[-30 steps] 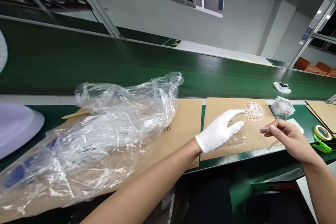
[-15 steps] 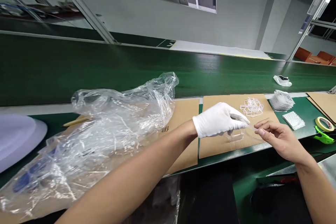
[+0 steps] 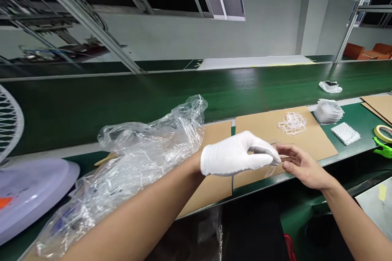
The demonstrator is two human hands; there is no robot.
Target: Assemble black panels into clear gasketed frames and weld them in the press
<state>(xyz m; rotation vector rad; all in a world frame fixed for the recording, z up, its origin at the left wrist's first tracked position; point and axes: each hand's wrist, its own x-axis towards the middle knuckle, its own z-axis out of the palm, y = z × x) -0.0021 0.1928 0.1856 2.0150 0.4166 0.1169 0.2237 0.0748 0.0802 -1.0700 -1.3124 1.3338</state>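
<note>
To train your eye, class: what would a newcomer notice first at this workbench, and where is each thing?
First, the white-gloved left hand meeting the bare right hand fingertip to fingertip over the cardboard sheet at centre; whether they pinch anything is too faint to tell. Next, the big crumpled clear plastic bag sprawled at left, and the long green conveyor belt running behind everything.

Pinching a clear plastic piece (image 3: 272, 164) with the gloved left grip (image 3: 237, 158), bare right grip (image 3: 301, 166) meeting it fingertip to fingertip. Just beyond the grip, a cardboard sheet (image 3: 318, 143) on the counter (image 3: 361, 120), a tangle of rubber bands (image 3: 292, 123) upon it. Left of the grip, a crumpled clear bag (image 3: 147, 151).
</note>
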